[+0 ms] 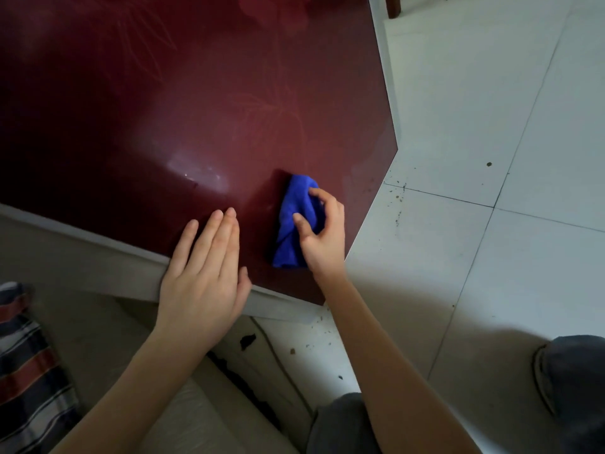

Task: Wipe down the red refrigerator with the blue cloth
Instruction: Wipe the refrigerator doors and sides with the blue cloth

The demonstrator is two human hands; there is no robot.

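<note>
The red refrigerator [183, 119] fills the upper left of the head view, its glossy dark red door bearing a faint leaf pattern and a white edge trim. A bunched blue cloth [293, 221] is pressed against the door near its lower right corner. My right hand [322, 234] grips the cloth with thumb and fingers curled around it. My left hand [204, 270] lies flat on the door's lower edge just left of the cloth, fingers together and extended, holding nothing.
White floor tiles [491, 126] spread to the right, with dark crumbs near the refrigerator's corner. A striped fabric [29, 371] lies at the lower left. A dark slipper [569, 375] and dark-clad knee [340, 424] are at the lower right.
</note>
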